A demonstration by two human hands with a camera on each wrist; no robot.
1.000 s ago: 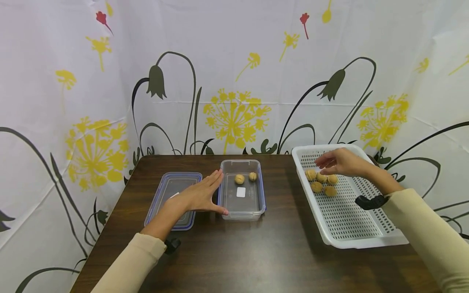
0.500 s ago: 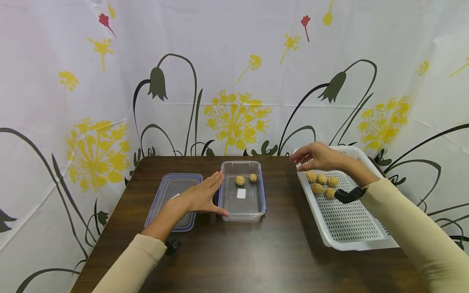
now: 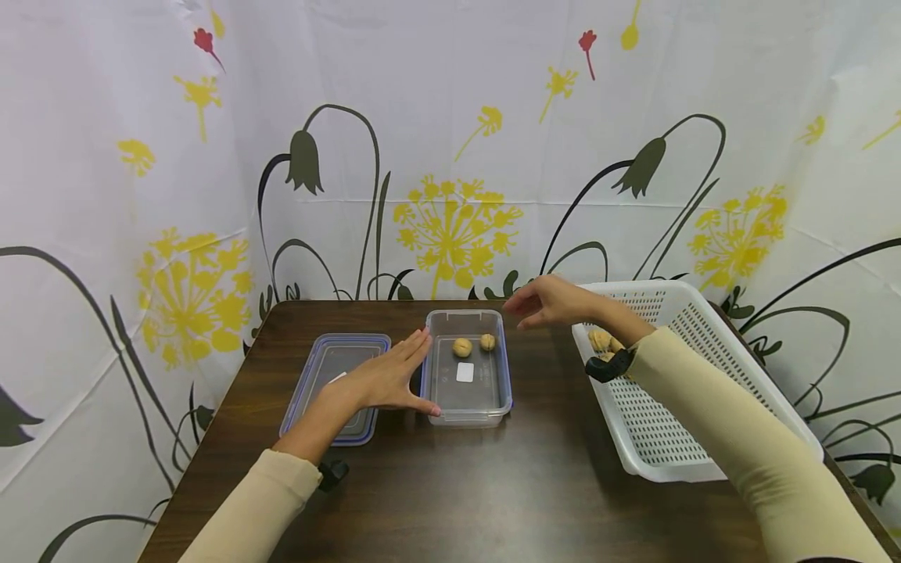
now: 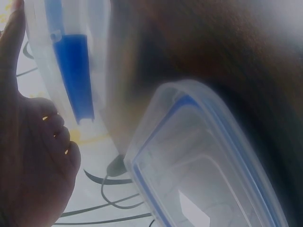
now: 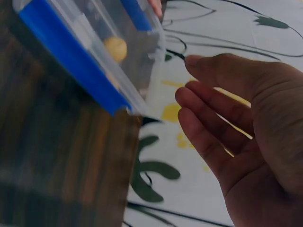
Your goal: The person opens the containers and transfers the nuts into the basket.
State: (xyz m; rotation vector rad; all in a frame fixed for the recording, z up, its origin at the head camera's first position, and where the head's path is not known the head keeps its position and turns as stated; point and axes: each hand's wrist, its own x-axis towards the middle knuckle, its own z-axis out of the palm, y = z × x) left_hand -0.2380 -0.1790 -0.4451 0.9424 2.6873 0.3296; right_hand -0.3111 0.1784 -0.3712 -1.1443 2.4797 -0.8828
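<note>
Clear rectangular plastic container (image 3: 468, 367) with blue clips sits at the middle of the dark wooden table (image 3: 493, 485). From the head view I see two round tan walnuts (image 3: 461, 347) lying in its far half, near a small white label on the floor of the box. My left hand (image 3: 383, 379) lies flat with fingers straight and together, its thumb along the container's near left corner and its fingertips at the left wall. Just left of that hand lies a clear blue-rimmed plastic lid (image 3: 331, 383), flat on the table. My right hand (image 3: 552, 303) hovers above the table between the container's far right corner and a white perforated plastic basket (image 3: 704, 367); its fingers are loosely extended, and I cannot tell from here whether they carry anything. More walnuts show in the basket's far left corner, partly hidden by my sleeve.

Left wrist view: the left hand (image 4: 28, 165) fills the lower left, fingers straight, beside the container wall (image 4: 71, 71) and its blue clip; the lid (image 4: 208, 175) is blurred at lower right.

Right wrist view: the right hand (image 5: 241, 137) shows fingers relaxed and slightly bent, the visible palm empty. The container (image 5: 94, 61) lies at upper left with one walnut (image 5: 115, 48) visible through its wall.
</note>
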